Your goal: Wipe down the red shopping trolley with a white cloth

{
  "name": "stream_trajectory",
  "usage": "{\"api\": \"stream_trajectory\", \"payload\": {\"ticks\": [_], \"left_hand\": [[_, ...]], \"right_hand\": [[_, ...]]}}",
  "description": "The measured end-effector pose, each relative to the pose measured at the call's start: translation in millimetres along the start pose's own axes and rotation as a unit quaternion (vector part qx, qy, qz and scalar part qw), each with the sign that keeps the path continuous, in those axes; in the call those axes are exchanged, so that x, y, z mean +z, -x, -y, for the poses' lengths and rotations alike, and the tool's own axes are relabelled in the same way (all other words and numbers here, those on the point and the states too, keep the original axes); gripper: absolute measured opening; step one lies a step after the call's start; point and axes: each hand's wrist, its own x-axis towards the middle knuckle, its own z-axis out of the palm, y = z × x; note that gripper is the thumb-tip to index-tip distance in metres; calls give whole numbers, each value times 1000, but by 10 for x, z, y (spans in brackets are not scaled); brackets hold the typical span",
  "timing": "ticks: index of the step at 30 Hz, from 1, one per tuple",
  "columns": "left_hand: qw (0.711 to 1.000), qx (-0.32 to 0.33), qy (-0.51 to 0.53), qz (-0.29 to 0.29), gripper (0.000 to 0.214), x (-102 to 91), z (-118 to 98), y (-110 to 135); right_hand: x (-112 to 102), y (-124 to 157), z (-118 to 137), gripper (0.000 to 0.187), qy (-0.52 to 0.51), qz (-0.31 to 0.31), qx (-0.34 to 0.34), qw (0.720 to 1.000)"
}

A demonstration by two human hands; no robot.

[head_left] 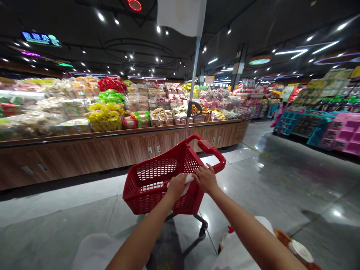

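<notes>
A red plastic shopping cart basket (157,176) on a wheeled frame stands in front of me on the grey floor. My left hand (176,186) is closed around a white cloth or paper (188,181) pressed against the basket's near rim. My right hand (206,178) rests on the same rim just right of it, fingers curled over the edge, touching the white piece. The red handle (211,149) curves up behind my hands. The basket looks empty inside.
A long wooden display counter (118,144) piled with packaged snacks runs across the left and centre. A pole with a white sign (194,71) rises behind the cart. Pink and blue racks (334,131) stand at the right. Glossy floor (281,180) stretches ahead to the right.
</notes>
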Motion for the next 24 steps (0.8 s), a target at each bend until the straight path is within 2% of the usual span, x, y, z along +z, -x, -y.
{"api": "stream_trajectory", "payload": {"ticks": [4, 7, 9, 11, 14, 16, 20, 22, 24], "left_hand": [[997, -46, -63, 5, 28, -124, 631, 571], [994, -57, -88, 0, 32, -226, 1115, 1047], [995, -49, -86, -16, 34, -259, 1364, 1310], [996, -36, -75, -37, 37, -260, 1511, 1483], [996, -41, -60, -61, 36, -214, 1528, 1554], [994, -63, -60, -67, 35, -162, 1440, 1513], [989, -109, -88, -56, 33, -22, 1171, 1352], [986, -124, -96, -50, 31, 61, 1011, 1241], [987, -125, -88, -44, 31, 143, 837, 1113]], "right_hand": [[59, -62, -181, 28, 34, 15, -4, 999], [88, -151, -317, 29, 43, 14, 3, 999], [123, -216, -385, 30, 48, 14, 10, 999], [169, -275, -432, 30, 51, 20, 14, 998], [249, -321, -404, 29, 42, 21, 44, 998], [314, -304, -253, 29, 22, 26, 59, 998], [515, -167, 409, 29, -61, 109, -1, 992], [634, -90, 787, 29, -116, 135, -26, 984], [730, -33, 1050, 30, -156, 152, -28, 976]]}}
